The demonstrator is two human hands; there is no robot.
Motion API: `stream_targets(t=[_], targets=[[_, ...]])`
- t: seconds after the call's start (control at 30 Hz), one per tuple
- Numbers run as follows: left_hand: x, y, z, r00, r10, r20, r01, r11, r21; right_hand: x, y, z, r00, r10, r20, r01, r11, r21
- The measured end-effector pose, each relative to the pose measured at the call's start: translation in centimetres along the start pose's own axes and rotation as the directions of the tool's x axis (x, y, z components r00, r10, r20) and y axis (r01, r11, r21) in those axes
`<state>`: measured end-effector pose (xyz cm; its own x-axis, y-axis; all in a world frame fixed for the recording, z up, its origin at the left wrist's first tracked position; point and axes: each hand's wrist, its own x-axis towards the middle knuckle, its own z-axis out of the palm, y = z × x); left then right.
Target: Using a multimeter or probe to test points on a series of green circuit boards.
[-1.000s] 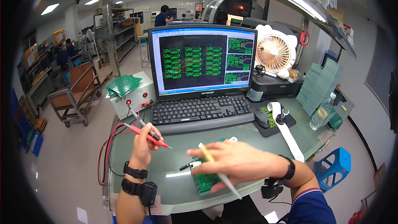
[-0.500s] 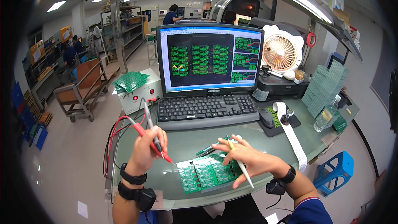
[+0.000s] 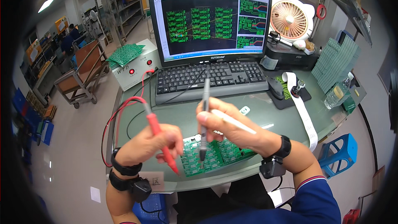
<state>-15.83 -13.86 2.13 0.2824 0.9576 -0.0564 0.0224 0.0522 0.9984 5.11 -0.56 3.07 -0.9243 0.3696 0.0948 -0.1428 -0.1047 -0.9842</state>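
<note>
My left hand [image 3: 153, 145] is closed around a red test probe [image 3: 154, 125], its tip slanting down beside the near left corner of a green circuit board panel [image 3: 192, 159]. In my right hand [image 3: 232, 130] a grey and black test probe [image 3: 205, 93] is pinched nearly upright, its lower end over the panel. A slim white pen-like tool [image 3: 234, 121] also lies within that hand, across the fingers. Both hands hover above the panel, which lies flat on the green bench mat and is partly hidden by the right hand.
Behind the hands stand a keyboard [image 3: 211, 79] and a monitor [image 3: 199, 25] with a board layout. A white box [image 3: 139, 68] carries stacked green boards at left. To the right are a mouse [image 3: 275, 88], a paper strip [image 3: 304, 120], a plastic bottle [image 3: 338, 95] and a fan [image 3: 290, 18].
The grey and black probe has passed from my left hand to my right, which has closed and lifted. The left keeps the red probe. The view has tilted down.
</note>
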Motion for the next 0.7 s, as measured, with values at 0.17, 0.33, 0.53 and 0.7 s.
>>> stream_targets(t=[0.17, 0.33, 0.53, 0.7], targets=[[-0.9, -1.7, -2.1, 0.945, 0.074, -0.319, -0.13, 0.979, -0.156, -0.7, 0.2, -2.4, 0.997, 0.064, -0.046, -0.068, 0.993, -0.093], [-0.5, -3.7, -2.1, 0.95, 0.035, -0.312, -0.127, 0.951, -0.282, -2.2, 0.9, -2.3, 0.985, 0.152, 0.086, -0.157, 0.986, 0.049], [-1.5, -3.7, -1.3, 0.975, -0.021, -0.223, -0.066, 0.924, -0.376, -3.2, 1.9, -1.2, 0.979, 0.169, 0.11, -0.162, 0.984, -0.073], [-1.9, -3.7, -0.5, 0.994, -0.01, -0.108, -0.038, 0.9, -0.435, -3.1, 2.2, -1.5, 0.986, 0.112, 0.121, -0.081, 0.969, -0.234]])
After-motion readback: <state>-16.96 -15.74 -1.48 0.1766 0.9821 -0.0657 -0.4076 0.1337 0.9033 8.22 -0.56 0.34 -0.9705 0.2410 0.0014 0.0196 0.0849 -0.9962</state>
